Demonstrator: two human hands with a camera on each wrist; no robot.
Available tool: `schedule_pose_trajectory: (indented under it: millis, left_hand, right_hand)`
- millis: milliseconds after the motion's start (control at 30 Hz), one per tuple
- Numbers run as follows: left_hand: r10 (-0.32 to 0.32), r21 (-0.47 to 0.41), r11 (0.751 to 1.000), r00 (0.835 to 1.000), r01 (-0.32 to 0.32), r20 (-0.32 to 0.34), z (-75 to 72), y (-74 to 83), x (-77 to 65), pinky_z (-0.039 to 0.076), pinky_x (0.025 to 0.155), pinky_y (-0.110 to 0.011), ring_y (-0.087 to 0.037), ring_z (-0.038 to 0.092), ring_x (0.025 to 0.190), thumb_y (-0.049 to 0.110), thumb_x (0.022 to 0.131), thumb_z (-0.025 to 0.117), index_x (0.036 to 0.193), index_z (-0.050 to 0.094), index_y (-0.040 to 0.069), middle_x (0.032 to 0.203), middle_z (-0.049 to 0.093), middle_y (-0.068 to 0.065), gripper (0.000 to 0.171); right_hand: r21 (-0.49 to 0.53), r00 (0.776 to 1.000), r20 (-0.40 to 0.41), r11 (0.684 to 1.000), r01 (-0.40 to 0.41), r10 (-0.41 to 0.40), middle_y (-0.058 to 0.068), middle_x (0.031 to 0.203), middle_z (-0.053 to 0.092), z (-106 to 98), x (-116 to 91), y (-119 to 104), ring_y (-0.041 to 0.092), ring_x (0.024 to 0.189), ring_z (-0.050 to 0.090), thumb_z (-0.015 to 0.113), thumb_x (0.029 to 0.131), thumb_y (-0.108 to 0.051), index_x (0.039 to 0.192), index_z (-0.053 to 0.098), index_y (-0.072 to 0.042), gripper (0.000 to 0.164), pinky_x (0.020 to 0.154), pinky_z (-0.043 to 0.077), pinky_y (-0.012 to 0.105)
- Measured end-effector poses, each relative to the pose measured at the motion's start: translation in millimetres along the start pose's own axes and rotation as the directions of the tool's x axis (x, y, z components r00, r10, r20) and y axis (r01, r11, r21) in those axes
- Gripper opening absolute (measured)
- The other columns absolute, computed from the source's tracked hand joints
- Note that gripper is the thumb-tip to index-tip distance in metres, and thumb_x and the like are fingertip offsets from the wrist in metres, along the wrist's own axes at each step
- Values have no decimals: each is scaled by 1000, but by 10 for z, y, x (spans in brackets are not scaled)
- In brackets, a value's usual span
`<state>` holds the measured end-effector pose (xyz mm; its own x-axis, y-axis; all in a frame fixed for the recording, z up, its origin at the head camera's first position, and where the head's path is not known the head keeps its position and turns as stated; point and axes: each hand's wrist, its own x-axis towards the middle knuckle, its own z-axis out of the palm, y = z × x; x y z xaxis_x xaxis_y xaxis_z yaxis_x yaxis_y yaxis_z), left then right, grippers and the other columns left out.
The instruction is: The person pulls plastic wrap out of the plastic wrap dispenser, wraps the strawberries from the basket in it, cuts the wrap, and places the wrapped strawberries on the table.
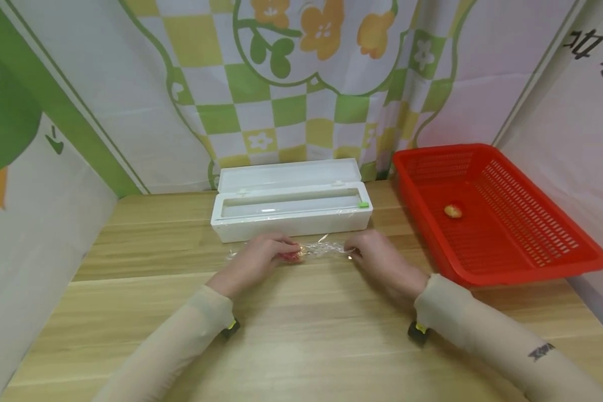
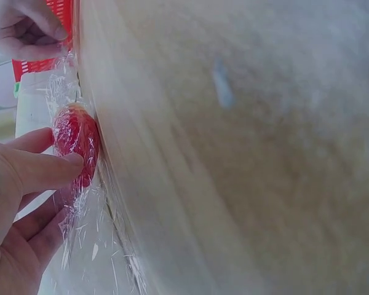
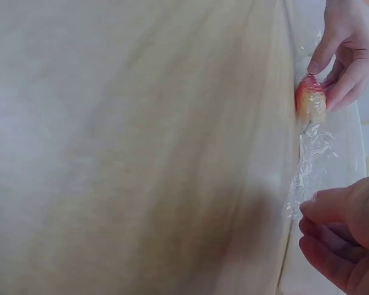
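A small red-and-yellow fruit (image 2: 77, 144) lies wrapped in clear cling film (image 1: 326, 248) just in front of a white film dispenser (image 1: 291, 223). My left hand (image 1: 258, 259) grips the fruit through the film, thumb on the near side and fingers behind. To the right, the film is gathered into a crinkled tail (image 3: 310, 166). At the end of that tail my right hand (image 1: 379, 259) pinches the film between thumb and curled fingers. More loose film hangs beyond the left hand in the left wrist view.
The dispenser's lid (image 1: 288, 174) stands raised at the back, and a green slider (image 1: 364, 205) sits at its right end. A red plastic basket (image 1: 447, 254) on the right holds another small yellow-and-red piece (image 1: 453, 211). Patterned cloth (image 1: 291, 111) hangs behind the wooden table (image 1: 301, 335).
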<state>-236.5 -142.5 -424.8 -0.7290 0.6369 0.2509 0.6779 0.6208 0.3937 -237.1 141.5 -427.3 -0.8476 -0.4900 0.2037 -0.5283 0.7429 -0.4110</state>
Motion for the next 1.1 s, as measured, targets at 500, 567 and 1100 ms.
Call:
schedule_pose_trajectory:
  millis: [500, 567, 1100]
  left_hand:
    - [13, -6, 1000, 1000, -13, -7, 3, -13, 2, 50, 95, -31, -13, 63, 105, 11, 84, 70, 117, 71, 14, 110, 70, 0, 33]
    - [8, -11, 1000, 1000, -8, -6, 6, -13, 9, 50, 94, -31, -13, 63, 105, 11, 84, 70, 117, 71, 14, 110, 70, 1, 33]
    - [-20, 75, 997, 999, 18, 34, -30, 5, 37, 49, 97, -33, -15, 63, 107, 6, 88, 65, 118, 70, 18, 112, 69, 3, 33]
  right_hand:
    - [-157, 998, -68, 988, -7, -3, 1, 83, 72, -359, -202, -156, 16, 76, 63, 62, 81, 1, 88, 74, -11, 19, 71, 55, 35]
    - [-205, 998, -50, 979, 21, -32, 0, 81, 71, -455, -206, -198, 16, 75, 63, 63, 82, -1, 89, 74, -11, 17, 70, 54, 35]
    - [-349, 997, 31, 934, 73, -67, 13, 108, 66, -712, 76, -133, 30, 98, 61, 65, 86, -12, 117, 64, -4, 32, 85, 53, 43]
